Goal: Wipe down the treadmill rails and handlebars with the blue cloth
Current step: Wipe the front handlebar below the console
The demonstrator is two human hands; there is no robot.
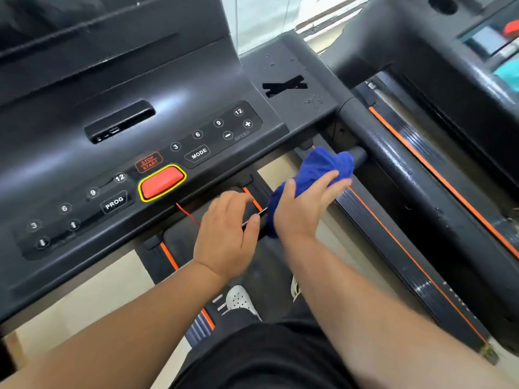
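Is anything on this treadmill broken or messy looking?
Yes. Two strips of black tape are stuck in a crooked cross on the console, right of the speed buttons, like a patch. Water drops speckle the surface around it. The blue cloth is down on a handlebar, away from them.

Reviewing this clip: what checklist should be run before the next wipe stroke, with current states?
1. Blue cloth in the right hand: ok, held.
2. Cloth on the short handlebar: ok, draped over it, tip bare.
3. Left hand braced: ok, curled round a dark grip.
4. Side rail dry: not ok, droplets show.
5. Red button untouched: ok, both hands clear.
6. Handlebar underside clean: cannot tell, hidden.
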